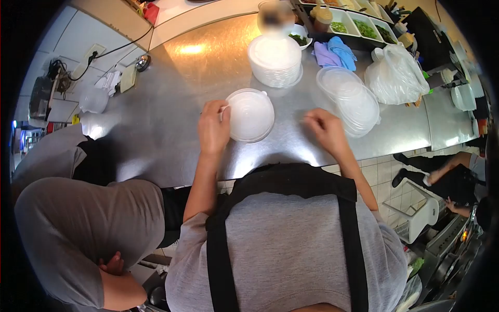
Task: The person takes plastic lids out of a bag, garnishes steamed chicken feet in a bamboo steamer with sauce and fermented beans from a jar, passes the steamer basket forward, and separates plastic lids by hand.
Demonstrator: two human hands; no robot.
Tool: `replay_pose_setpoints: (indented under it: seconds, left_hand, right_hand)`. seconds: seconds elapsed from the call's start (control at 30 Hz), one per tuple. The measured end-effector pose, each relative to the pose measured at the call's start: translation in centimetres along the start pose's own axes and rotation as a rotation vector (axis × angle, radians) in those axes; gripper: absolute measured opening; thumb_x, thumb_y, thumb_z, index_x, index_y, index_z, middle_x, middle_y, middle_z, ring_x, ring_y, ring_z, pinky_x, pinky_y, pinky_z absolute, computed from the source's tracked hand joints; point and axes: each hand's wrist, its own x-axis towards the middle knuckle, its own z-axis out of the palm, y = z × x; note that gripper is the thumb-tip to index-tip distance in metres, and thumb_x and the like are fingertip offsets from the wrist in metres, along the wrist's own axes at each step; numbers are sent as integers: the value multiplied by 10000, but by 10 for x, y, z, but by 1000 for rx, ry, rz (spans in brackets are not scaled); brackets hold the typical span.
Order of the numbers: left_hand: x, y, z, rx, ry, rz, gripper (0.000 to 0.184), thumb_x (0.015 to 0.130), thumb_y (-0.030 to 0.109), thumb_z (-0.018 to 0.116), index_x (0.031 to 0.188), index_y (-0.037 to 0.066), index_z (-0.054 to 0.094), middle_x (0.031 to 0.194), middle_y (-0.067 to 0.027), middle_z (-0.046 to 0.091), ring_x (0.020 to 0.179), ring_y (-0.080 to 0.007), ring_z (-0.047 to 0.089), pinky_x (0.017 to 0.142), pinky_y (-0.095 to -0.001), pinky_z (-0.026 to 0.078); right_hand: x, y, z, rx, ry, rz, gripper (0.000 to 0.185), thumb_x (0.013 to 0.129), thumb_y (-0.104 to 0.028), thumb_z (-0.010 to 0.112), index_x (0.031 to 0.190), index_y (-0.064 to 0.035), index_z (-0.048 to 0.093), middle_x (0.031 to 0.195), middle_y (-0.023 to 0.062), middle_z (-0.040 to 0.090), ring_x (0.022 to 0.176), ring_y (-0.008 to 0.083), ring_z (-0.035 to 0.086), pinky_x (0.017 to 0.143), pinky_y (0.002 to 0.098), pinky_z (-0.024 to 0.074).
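Note:
A round white plastic container (252,117) with a clear rim sits on the steel counter in front of me. My left hand (213,129) is closed at its left edge, thumb and fingers on the rim. To the right, my right hand (326,129) hovers over the counter with loosely curled fingers slightly apart. Nothing shows in it. Just beyond that hand lies a leaning pile of clear plastic lids (358,112). Behind the container stands a stack of white round containers (275,65).
A filled plastic bag (397,75) and blue and purple cloths (335,53) lie at the back right, below trays of chopped greens (366,28). A bell (143,63) stands back left. A person in grey (99,223) is close on my left; another person (442,171) is far right.

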Motion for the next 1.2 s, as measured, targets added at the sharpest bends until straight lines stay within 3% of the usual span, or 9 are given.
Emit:
replay_pose_setpoints:
  seconds: [0.2,0.4,0.53,0.63,0.7,0.8,0.93,1.07,1.2]
  left_hand:
    - [-18,-38,5,-150,-98,-313,266,790,174,657,987,-4,653,893,-160,638,742,-245,625,701,-345,497]
    - [-13,-39,9,-106,70,-254,234,784,128,641,982,4,659,869,-153,636,742,-255,622,694,-333,496]
    - [-4,9,-12,-179,35,135,212,783,67,630,989,18,651,920,-135,624,768,-271,619,709,-341,496]
    - [1,41,-11,-170,54,459,197,777,45,643,973,27,649,941,-122,615,774,-276,612,717,-344,497]
    - [2,60,-4,-74,184,640,188,770,50,661,956,30,651,939,-118,611,774,-273,608,717,-345,499]
    - [-16,71,8,-378,157,346,162,779,50,672,935,15,647,907,-106,617,751,-242,610,694,-326,497]
    - [-17,59,35,-1289,-514,-533,220,922,221,550,1026,27,566,941,-66,628,769,-153,618,700,-280,515]
    - [-21,38,59,-1270,-459,-630,217,924,235,546,1032,46,543,912,-54,619,760,-135,614,678,-277,527]
    - [-36,45,59,-1168,-489,-542,201,901,190,586,1017,29,553,879,-47,605,740,-121,603,665,-269,530]
  right_hand:
    - [53,-6,70,50,-160,122,354,811,-259,656,1050,-10,576,741,136,618,665,271,614,634,359,486]
    - [54,-12,76,-38,-111,-19,424,789,-256,676,1136,-47,552,768,132,614,658,258,604,663,376,486]
    - [45,-57,42,-46,-34,-137,430,775,-236,683,1154,-77,555,827,131,620,660,245,603,679,385,485]
    - [36,-65,13,-126,-189,-245,389,770,-211,688,1110,-75,557,838,105,623,644,242,595,656,372,487]
    - [22,-76,-5,-79,-134,-56,326,760,-176,691,1039,-74,556,831,95,620,644,252,590,638,359,488]
    - [-2,-62,-20,-163,48,-36,258,728,-117,690,937,-80,544,842,77,619,670,256,589,614,347,487]
    - [-18,-27,-3,-385,148,-512,250,680,-78,686,879,-92,535,869,61,612,740,251,590,599,358,486]
    - [-27,-16,8,-403,-25,-468,272,678,-102,709,889,-82,539,906,71,593,776,254,589,645,354,491]
    - [-23,-34,14,-34,-70,-177,304,698,-153,748,912,-61,553,919,75,587,738,226,572,648,317,481]
